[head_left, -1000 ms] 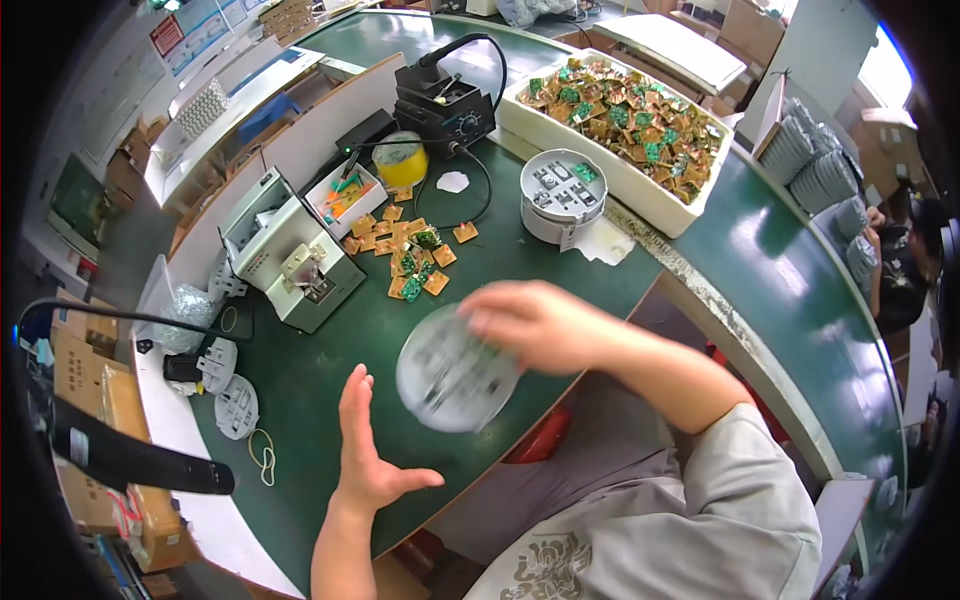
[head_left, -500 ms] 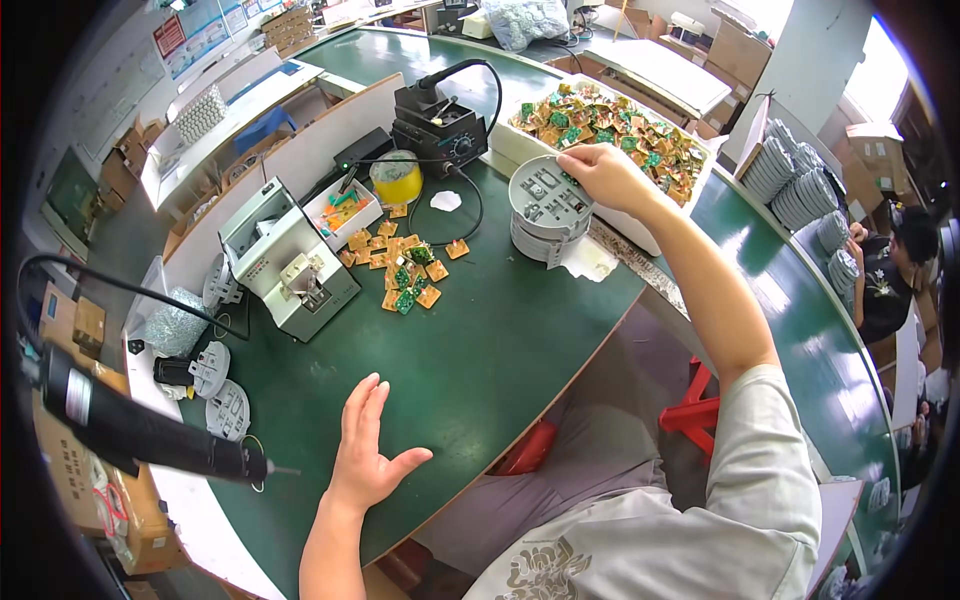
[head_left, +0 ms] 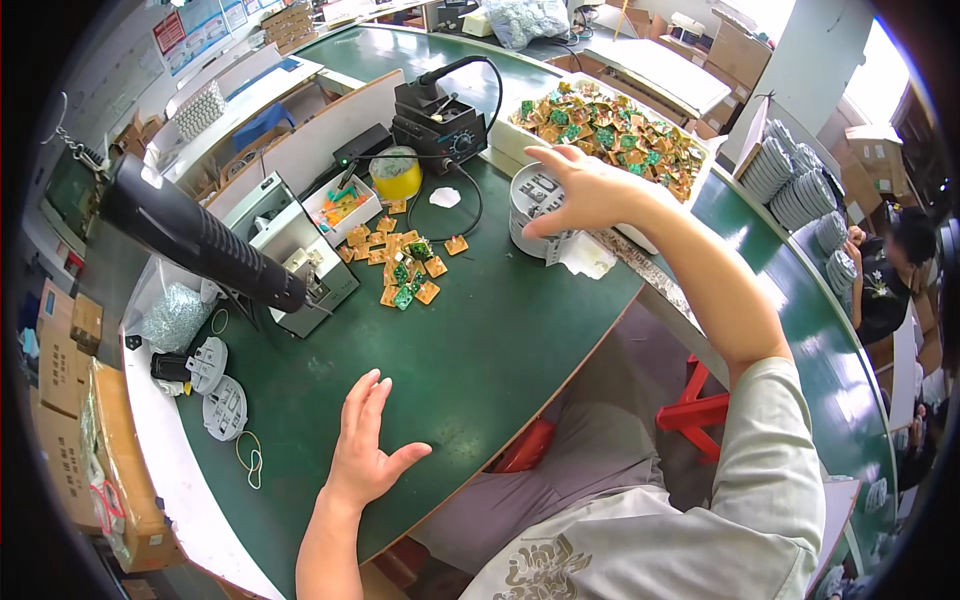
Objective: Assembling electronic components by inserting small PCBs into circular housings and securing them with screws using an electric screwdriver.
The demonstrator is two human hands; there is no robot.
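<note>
My right hand [head_left: 590,195] reaches over a stack of round grey plastic discs [head_left: 532,203] with raised and cut-out shapes. Its thumb and fingers are spread wide across the stack's right part, hiding some of the top disc; whether they touch it is hard to tell. My left hand [head_left: 365,445] hovers over the green table's front part, palm open, thumb out to the right, holding nothing. Left of it hangs a black electric screwdriver [head_left: 205,235], its tip beside a grey box-shaped machine [head_left: 325,285].
Small orange-and-green circuit boards [head_left: 405,265] lie mid-table. More fill a white bin [head_left: 610,135] at the back. A soldering station [head_left: 440,125], a yellow pot [head_left: 397,178] and a small parts tray [head_left: 343,208] stand behind. Loose grey discs [head_left: 225,408] lie left, near a screw bag [head_left: 175,318].
My right hand has gone from pinching the top disc's rim to spreading over the stack. The screwdriver has swung up and away from me. My left hand has barely moved.
</note>
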